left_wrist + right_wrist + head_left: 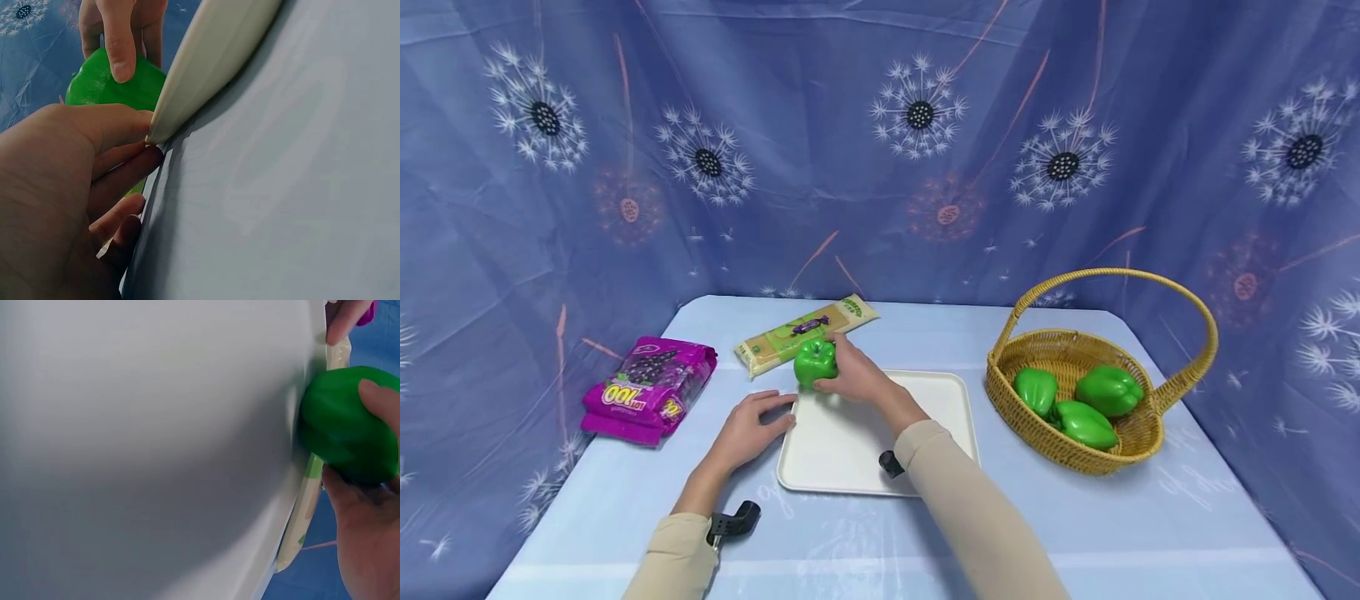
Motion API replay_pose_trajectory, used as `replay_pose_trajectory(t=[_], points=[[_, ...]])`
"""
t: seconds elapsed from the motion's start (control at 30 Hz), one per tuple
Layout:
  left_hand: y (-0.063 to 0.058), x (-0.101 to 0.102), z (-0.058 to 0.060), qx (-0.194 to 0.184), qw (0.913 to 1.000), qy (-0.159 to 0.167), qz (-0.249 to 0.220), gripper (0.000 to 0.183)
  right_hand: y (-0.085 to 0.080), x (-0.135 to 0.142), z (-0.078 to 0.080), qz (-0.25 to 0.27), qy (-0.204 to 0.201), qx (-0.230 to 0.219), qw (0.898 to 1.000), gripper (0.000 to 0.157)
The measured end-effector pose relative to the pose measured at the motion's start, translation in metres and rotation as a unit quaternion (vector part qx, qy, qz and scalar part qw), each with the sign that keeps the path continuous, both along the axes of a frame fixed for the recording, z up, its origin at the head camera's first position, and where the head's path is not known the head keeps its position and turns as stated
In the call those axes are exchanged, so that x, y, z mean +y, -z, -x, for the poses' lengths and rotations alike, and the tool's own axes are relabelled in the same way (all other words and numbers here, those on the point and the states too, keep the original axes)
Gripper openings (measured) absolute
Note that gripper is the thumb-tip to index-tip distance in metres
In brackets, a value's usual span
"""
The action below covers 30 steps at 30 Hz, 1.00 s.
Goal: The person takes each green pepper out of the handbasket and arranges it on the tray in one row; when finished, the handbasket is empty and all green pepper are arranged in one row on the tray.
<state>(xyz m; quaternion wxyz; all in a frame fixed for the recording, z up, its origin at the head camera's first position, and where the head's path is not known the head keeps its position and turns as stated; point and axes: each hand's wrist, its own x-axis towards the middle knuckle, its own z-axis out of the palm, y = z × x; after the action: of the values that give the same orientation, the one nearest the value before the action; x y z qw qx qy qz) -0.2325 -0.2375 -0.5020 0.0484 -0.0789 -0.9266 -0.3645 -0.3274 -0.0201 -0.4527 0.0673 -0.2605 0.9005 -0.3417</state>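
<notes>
My right hand [859, 372] grips a green bell pepper [814, 363] at the far left corner of a white tray [880, 433]. In the right wrist view, thumb and fingers lie on either side of the pepper [350, 422], which is right at the tray rim [284, 487]. My left hand [749, 432] is at the tray's left edge. The left wrist view shows that hand [69, 156] pinching the tray rim [187, 81] between thumb and fingers, its other fingers loosely bent below.
Right of the tray stands a wicker basket [1000, 392] with a tall handle, holding three green peppers [1086, 425]. A long yellowish packet [805, 332] lies behind the tray. At the left is a purple bag [651, 387]. A patterned blue cloth [850, 167] hangs behind the table.
</notes>
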Motion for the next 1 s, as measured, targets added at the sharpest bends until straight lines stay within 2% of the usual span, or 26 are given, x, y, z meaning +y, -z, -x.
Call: replay_pose_trajectory(t=[0.17,0.6,1.0], points=[[-0.0002,0.0014,0.0034,0.009,0.9999,0.006,0.006,0.041,0.0006,-0.0011,-0.0040,-0.001,0.014,0.013,1.000,0.086],[0.0000,-0.0013,0.0006,0.011,0.9999,0.003,0.004,0.042,-0.0006,-0.0025,-0.0061,-0.018,0.001,0.024,1.000,0.084],[0.0033,-0.0022,0.0008,0.018,0.9998,0.007,0.002,0.041,-0.0065,0.0028,-0.0085,-0.015,0.010,0.004,1.000,0.101]])
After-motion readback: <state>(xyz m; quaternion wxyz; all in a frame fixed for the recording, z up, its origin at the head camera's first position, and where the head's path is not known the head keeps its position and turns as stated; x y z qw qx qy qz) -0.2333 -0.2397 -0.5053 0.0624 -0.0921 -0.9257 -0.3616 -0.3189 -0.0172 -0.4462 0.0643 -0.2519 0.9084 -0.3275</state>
